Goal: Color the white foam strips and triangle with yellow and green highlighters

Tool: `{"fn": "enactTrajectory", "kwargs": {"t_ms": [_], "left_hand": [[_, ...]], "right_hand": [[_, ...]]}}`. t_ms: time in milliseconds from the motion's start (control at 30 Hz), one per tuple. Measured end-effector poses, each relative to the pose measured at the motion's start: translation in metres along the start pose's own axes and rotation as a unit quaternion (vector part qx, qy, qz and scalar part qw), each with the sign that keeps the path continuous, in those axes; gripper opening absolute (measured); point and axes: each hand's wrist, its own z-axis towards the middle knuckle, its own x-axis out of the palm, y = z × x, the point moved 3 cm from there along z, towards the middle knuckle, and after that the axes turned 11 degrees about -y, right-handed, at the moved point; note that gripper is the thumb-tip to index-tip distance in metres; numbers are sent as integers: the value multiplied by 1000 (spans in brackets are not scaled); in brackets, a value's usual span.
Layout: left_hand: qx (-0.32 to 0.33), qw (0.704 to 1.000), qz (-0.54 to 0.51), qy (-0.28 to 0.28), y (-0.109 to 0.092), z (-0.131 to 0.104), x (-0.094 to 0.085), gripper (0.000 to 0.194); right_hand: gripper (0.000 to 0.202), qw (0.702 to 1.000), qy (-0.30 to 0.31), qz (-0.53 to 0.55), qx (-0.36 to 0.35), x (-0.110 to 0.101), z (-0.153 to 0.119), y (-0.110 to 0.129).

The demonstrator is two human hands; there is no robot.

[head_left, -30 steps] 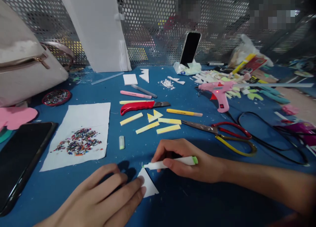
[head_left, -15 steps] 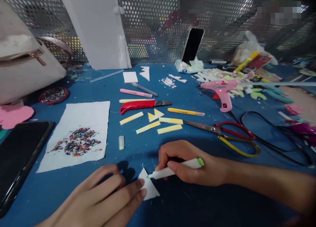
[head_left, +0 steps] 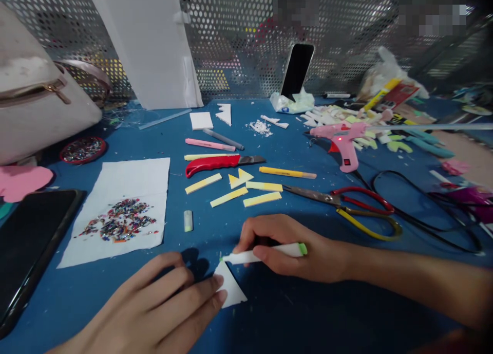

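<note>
My left hand (head_left: 165, 302) lies low on the blue table with its fingers stretched out. Two of its fingertips press on the left edge of a small white triangular piece (head_left: 231, 290), partly covering it. Closed in a writing grip, my right hand (head_left: 285, 248) holds a white highlighter (head_left: 246, 256) with a green end. The highlighter's green tip is at the top corner of the triangle, where a little green shows. An uncapped-looking loose marker cap (head_left: 188, 221) stands apart, above my left hand.
Beyond my hands lie yellow-edged strips (head_left: 262, 199), a red utility knife (head_left: 213, 165), a yellow highlighter (head_left: 288, 172) and scissors (head_left: 346, 202). A pink glue gun (head_left: 344, 138) with its cord (head_left: 423, 225) is at right. At left are a phone (head_left: 34, 251) and beads on white paper (head_left: 154, 177).
My right hand and the highlighter have moved slightly up and left, its tip going from the triangle's right edge to its top corner. My left hand stays on the triangle.
</note>
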Motion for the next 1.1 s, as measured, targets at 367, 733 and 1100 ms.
{"fn": "enactTrajectory", "kwargs": {"t_ms": [367, 733, 1100], "left_hand": [[2, 1000, 15, 13, -1, 4, -3, 38], [8, 1000, 8, 20, 2, 6, -5, 39], [11, 1000, 5, 21, 1, 7, -4, 37]], "right_hand": [[35, 998, 44, 27, -30, 1, 0, 1], [28, 999, 16, -9, -49, 1, 0, 3], [37, 995, 60, 1, -79, 1, -1, 4]]}}
